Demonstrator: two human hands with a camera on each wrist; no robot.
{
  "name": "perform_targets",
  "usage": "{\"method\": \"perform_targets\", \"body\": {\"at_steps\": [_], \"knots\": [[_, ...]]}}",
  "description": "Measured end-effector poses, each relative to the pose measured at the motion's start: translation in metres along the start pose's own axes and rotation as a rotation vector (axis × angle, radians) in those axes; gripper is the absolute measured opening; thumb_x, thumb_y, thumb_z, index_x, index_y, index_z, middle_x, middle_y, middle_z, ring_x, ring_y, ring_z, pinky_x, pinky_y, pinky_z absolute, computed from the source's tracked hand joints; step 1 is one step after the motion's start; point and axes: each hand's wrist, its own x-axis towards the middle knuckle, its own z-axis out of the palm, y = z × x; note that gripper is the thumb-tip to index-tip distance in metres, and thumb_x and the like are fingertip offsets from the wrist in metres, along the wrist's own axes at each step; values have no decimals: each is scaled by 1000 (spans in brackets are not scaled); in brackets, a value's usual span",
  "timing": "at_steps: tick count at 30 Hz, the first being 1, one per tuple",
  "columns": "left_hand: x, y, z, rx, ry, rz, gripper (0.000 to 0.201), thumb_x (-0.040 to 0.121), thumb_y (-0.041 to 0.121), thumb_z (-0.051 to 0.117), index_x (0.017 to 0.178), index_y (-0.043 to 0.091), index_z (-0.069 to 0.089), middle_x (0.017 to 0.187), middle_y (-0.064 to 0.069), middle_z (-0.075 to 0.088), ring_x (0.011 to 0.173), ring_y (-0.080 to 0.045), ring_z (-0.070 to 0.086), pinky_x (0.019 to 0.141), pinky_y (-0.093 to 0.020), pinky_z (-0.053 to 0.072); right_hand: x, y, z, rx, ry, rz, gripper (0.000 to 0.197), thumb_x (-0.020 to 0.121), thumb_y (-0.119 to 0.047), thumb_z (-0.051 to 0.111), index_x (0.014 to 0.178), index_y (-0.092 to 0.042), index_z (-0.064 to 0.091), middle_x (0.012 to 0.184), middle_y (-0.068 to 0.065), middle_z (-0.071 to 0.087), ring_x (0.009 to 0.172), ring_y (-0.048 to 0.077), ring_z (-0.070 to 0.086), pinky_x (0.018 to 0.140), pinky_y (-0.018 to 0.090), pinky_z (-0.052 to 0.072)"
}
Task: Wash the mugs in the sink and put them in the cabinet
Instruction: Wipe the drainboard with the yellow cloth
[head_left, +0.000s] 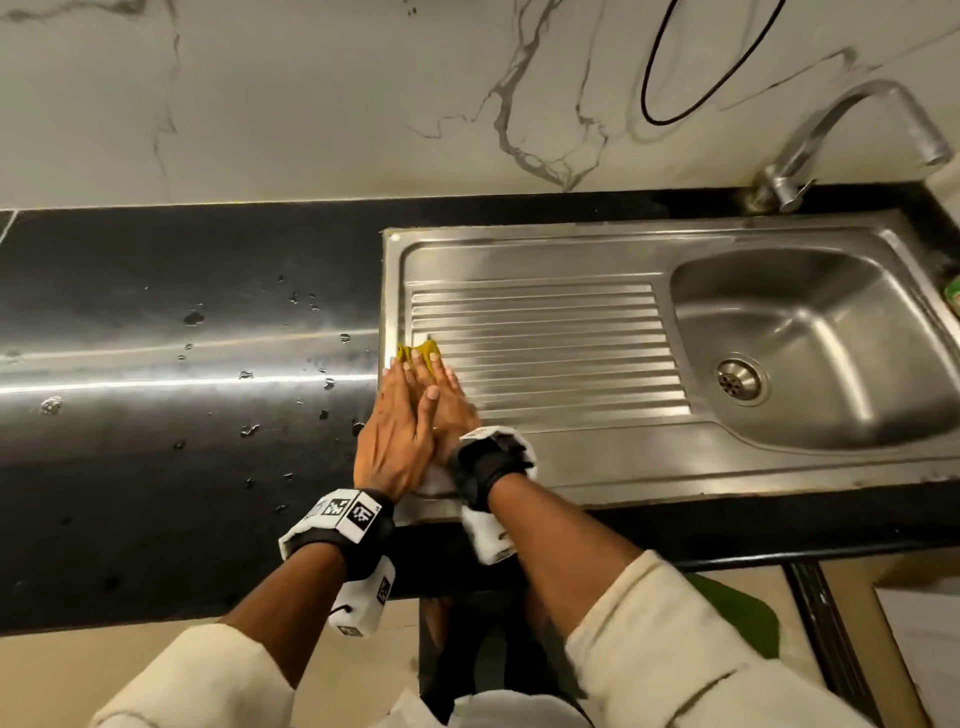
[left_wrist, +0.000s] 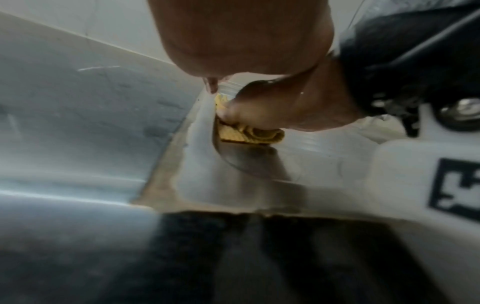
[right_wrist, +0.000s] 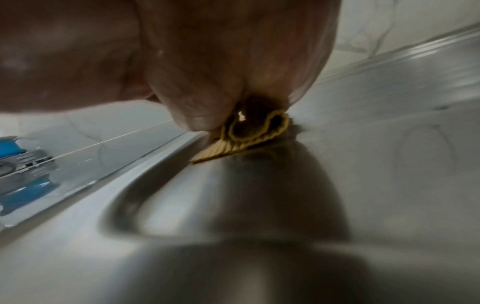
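- Black polished stone counter (head_left: 156, 364), spotted with water drops, runs under a white marble-veined wall; a stainless steel sink unit (head_left: 649, 467) with a ribbed drainboard is set into it from 12 to 3 o'clock of the head view.
- At the drainboard's left edge, near the centre of that view, both hands are stacked: the left hand (head_left: 392, 436) lies flat on top of the right hand (head_left: 447, 410).
- Under them is a yellow ribbed cleaning cloth (head_left: 415, 356), folded; only its tip shows at 12 o'clock of the fingertips.
- Fingers of both hands are straight, pressing down; neither curls round the cloth. I judge the doubled hands add weight for wiping the steel.
- From the right wrist view the cloth (right_wrist: 249, 135) is pinned under the fingers against the metal, its fold open at the edge.
- No mugs show in any view; the sink's basin (head_left: 810, 343) at 3 o'clock holds only its drain, so I judge the washing is done and this is clean-up.
- Curved steel tap (head_left: 852, 135) stands at 1 o'clock, swung towards the basin.
- Writing: only black-and-white square marker patterns on the wristbands (head_left: 348, 512); nothing readable, no brand visible.
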Motion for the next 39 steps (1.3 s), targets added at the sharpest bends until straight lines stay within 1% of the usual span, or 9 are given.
{"method": "perform_targets", "body": {"at_steps": [6,11,15,17,19,23,29,34,39], "knots": [[0,4,-5,-16,-55,-53,78,98,62,17,157,12,8,164,-6,11,151,-15,12,121,-30,11,-11,35,-18,3,145,426,66,102,-36,26,155,-7,0,162,12,-10,149,30,-15,121,47,-5],[-5,7,5,13,-46,32,77,98,64,15,158,17,3,165,-4,6,151,-13,4,124,-35,10,-6,-5,-3,106,34,58,78,84,-45,-7,156,-16,0,163,6,-9,150,26,-10,122,44,0],[-1,16,19,127,-129,36,80,99,61,17,157,8,2,164,-10,0,152,-18,-3,124,-35,0,-51,5,11,196,108,-84,81,93,-39,47,154,-16,-3,164,8,-4,151,21,0,123,42,6],[1,19,33,200,-181,43,79,101,57,21,156,5,-1,164,-13,-6,151,-20,-9,123,-34,-7,-77,38,8,15,101,-76,83,92,-48,43,156,-19,-1,164,4,-8,151,20,-6,123,43,2],[0,21,47,260,-225,36,81,101,56,25,155,3,-4,163,-16,-9,151,-24,-10,123,-36,-6,-100,91,3,-215,98,116,74,97,-46,38,156,-14,7,163,9,-8,150,29,-8,121,48,-1],[-9,30,58,184,-234,-6,79,101,57,19,155,4,-1,164,-13,-7,151,-22,-9,124,-40,-3,-117,112,-14,-81,370,676,67,99,-25,40,152,3,12,160,24,4,148,43,2,120,56,4],[-7,42,69,128,-199,73,82,97,63,13,156,7,3,164,-9,-2,152,-16,-6,124,-33,-3,-96,60,-1,-175,96,90,73,95,-36,31,155,-13,-4,163,8,-10,150,27,-12,122,45,-2],[-10,63,83,87,-192,84,86,95,68,9,156,9,6,164,-5,-1,151,-13,-6,124,-32,-2,-145,156,-39,-307,122,392,70,95,-19,41,155,-8,8,163,13,3,150,33,0,119,55,-3],[-6,57,86,57,-137,30,90,90,68,4,157,7,9,165,-7,3,152,-13,-2,124,-33,1,-105,87,-37,-217,12,515,62,96,-11,32,147,14,9,153,38,10,143,54,9,115,64,6]]}}
